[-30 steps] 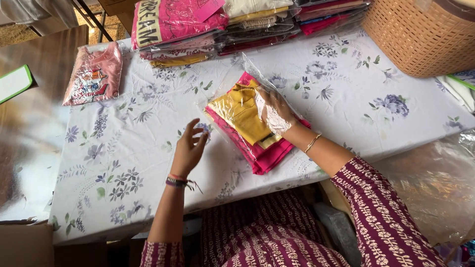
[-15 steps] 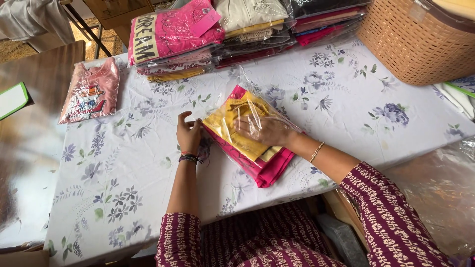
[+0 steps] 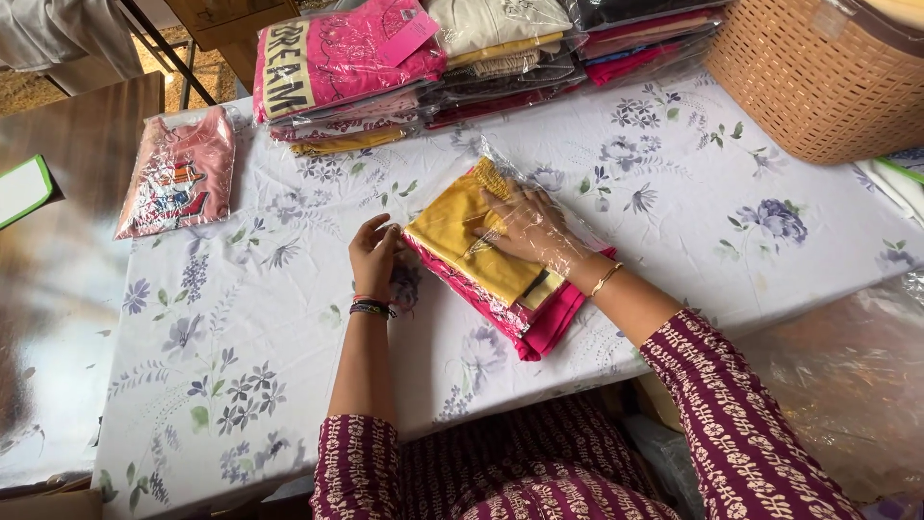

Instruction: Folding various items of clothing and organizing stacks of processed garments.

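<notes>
My right hand point(image 3: 525, 226) lies flat, fingers spread, inside a clear bag point(image 3: 500, 169), pressing on the yellow garment point(image 3: 462, 231) atop a folded pink one point(image 3: 544, 323). My left hand point(image 3: 373, 252), fingers curled, pinches the bag's edge at the near-left corner of the stack. The stack sits mid-tabletop point(image 3: 289, 337), tilted, directly beneath my right palm. Behind: piled packed clothes point(image 3: 462, 58); far right, a woven basket point(image 3: 818, 77); far left, a pink packed garment point(image 3: 178, 173).
</notes>
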